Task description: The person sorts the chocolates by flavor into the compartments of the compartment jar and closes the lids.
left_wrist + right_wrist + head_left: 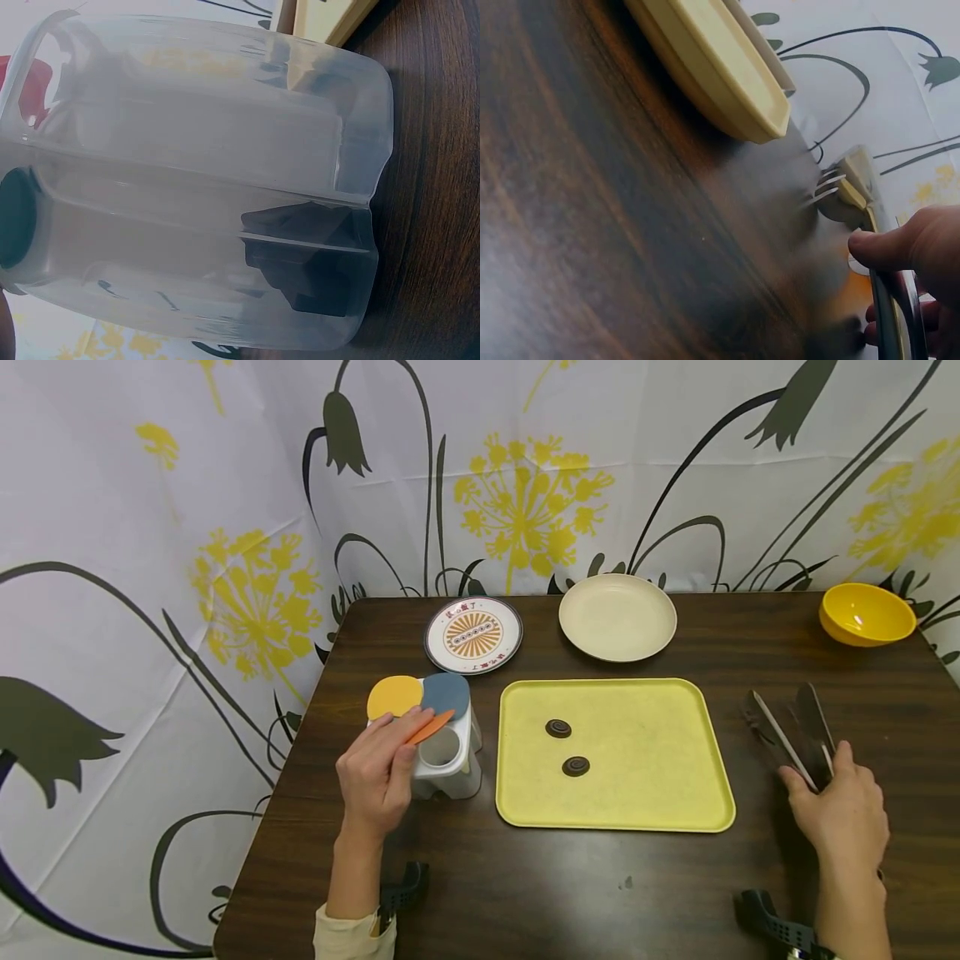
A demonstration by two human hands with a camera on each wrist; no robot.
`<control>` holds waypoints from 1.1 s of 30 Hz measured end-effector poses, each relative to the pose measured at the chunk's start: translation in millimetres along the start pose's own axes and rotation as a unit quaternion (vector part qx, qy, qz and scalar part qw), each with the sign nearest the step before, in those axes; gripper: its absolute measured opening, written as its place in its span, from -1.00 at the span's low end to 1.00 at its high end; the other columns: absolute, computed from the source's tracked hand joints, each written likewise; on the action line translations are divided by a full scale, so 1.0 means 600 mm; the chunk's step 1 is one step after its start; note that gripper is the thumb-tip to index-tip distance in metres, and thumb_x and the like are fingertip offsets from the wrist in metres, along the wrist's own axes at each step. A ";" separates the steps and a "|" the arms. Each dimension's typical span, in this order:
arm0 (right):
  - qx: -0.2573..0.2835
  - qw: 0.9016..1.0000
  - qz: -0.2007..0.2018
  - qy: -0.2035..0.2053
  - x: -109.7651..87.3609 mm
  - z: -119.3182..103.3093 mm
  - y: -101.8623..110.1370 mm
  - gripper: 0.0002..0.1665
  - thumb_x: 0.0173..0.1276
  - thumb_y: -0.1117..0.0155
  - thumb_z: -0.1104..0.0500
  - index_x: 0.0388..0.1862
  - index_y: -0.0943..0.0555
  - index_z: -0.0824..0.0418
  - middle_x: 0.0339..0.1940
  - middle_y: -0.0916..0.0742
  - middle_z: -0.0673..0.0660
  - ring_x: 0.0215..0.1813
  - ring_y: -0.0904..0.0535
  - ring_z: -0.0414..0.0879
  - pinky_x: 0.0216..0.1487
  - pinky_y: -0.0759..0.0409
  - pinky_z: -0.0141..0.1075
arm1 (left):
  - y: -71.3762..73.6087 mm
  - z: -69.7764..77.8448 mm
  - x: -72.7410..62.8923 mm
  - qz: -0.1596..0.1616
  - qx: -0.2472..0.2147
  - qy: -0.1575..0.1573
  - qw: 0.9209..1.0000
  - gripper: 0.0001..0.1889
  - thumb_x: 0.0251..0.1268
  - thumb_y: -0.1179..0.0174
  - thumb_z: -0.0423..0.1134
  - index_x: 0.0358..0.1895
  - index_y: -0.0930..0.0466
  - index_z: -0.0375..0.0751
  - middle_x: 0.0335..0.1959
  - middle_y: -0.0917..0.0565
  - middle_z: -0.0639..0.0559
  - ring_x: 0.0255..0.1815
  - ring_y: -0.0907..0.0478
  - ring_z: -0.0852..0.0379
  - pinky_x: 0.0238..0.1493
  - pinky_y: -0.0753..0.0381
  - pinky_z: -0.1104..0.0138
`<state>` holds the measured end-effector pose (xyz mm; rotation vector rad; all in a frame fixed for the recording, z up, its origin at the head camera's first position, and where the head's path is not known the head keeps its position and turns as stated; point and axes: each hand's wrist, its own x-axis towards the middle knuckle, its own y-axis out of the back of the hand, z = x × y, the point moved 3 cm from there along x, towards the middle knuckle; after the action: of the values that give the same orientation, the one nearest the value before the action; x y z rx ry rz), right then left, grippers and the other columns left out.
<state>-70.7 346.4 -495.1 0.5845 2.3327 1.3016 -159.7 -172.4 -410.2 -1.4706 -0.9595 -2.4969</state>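
Observation:
On the left of the table stands a translucent container (450, 781) with several round lids, among them a yellow lid (394, 697) and a blue lid (447, 696). My left hand (378, 772) pinches its orange lid (431, 727), which is tilted up beside an uncovered round opening. Dark pieces (307, 255) show through the container's wall in the left wrist view. At the right, my right hand (843, 818) grips metal tongs (783, 739), their arms spread apart and pointing away from me. One tip has fork-like tines (829, 184).
Two dark, round, ridged pieces (575, 766) lie on a yellow tray (675, 752) between the hands. Behind it are a patterned plate (506, 647) and a cream plate (617, 617). A yellow bowl (867, 614) sits at the back right, near the patterned curtain (675, 435).

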 end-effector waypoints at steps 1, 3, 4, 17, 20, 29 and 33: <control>0.003 1.000 0.000 -0.002 0.000 0.001 0.000 0.07 0.41 -0.11 -0.19 0.57 0.15 0.35 0.29 -0.25 0.69 0.23 -0.17 0.64 -0.02 -0.23 0.49 | 0.000 0.000 0.000 0.000 0.000 -0.001 1.000 -0.53 0.52 0.09 0.00 0.02 -0.72 -0.25 -0.06 -0.73 -0.11 -0.04 -0.69 -0.09 0.10 -0.54 0.03; 0.009 1.000 0.000 -0.004 0.000 0.004 0.001 0.05 0.41 -0.11 -0.20 0.58 0.13 0.32 0.27 -0.26 0.69 0.22 -0.18 0.64 -0.05 -0.24 0.49 | -0.001 0.000 0.000 0.000 -0.001 -0.001 1.000 -0.53 0.52 0.09 0.00 0.02 -0.72 -0.25 -0.06 -0.73 -0.11 -0.04 -0.69 -0.09 0.10 -0.54 0.03; 0.010 1.000 0.000 -0.004 0.000 0.006 0.001 0.04 0.42 -0.10 -0.21 0.58 0.12 0.30 0.26 -0.27 0.68 0.22 -0.19 0.63 -0.07 -0.25 0.49 | -0.001 -0.001 0.000 0.000 0.000 -0.001 1.000 -0.53 0.52 0.09 0.00 0.02 -0.72 -0.25 -0.06 -0.73 -0.11 -0.04 -0.69 -0.09 0.10 -0.54 0.03; -0.005 1.000 -0.001 -0.026 -0.008 0.002 0.015 0.01 0.43 -0.05 -0.28 0.60 0.11 0.17 0.28 -0.30 0.60 0.15 -0.28 0.62 -0.01 -0.28 0.43 | 0.000 -0.004 -0.002 -0.008 -0.001 0.009 1.000 -0.54 0.52 0.09 0.01 0.04 -0.72 -0.23 -0.03 -0.73 -0.09 -0.02 -0.68 -0.08 0.12 -0.54 0.05; 0.010 1.000 0.013 -0.012 -0.015 -0.006 0.024 0.00 0.41 -0.10 -0.27 0.60 0.05 0.15 0.31 -0.32 0.57 0.19 -0.26 0.62 0.04 -0.25 0.42 | 0.000 -0.004 -0.002 -0.005 0.002 0.009 1.000 -0.53 0.52 0.09 0.01 0.03 -0.72 -0.22 -0.04 -0.73 -0.09 -0.03 -0.68 -0.08 0.12 -0.54 0.05; 0.090 0.979 0.062 0.170 -0.034 -0.059 0.037 -0.10 0.28 -0.42 0.00 0.50 -0.27 0.24 0.05 -0.60 0.33 -0.17 -0.60 -0.25 -0.13 -0.54 -0.29 | -0.001 -0.002 -0.003 -0.002 0.002 0.008 1.000 -0.53 0.52 0.09 0.02 0.03 -0.72 -0.23 -0.05 -0.73 -0.10 -0.03 -0.68 -0.09 0.12 -0.54 0.05; 0.089 0.952 0.026 0.292 -0.044 -0.093 0.019 -0.18 0.14 -0.53 0.11 0.38 -0.46 0.23 -0.16 -0.68 0.16 -0.38 -0.44 -0.55 -0.44 -0.41 -0.54 | -0.001 -0.002 -0.002 -0.004 0.002 0.011 1.000 -0.53 0.51 0.09 0.02 0.03 -0.72 -0.23 -0.04 -0.73 -0.09 -0.02 -0.68 -0.08 0.14 -0.53 0.06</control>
<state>-76.3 298.9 -454.7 0.3425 2.9531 1.4468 -160.2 -172.6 -412.1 -1.4372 -0.9673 -2.5103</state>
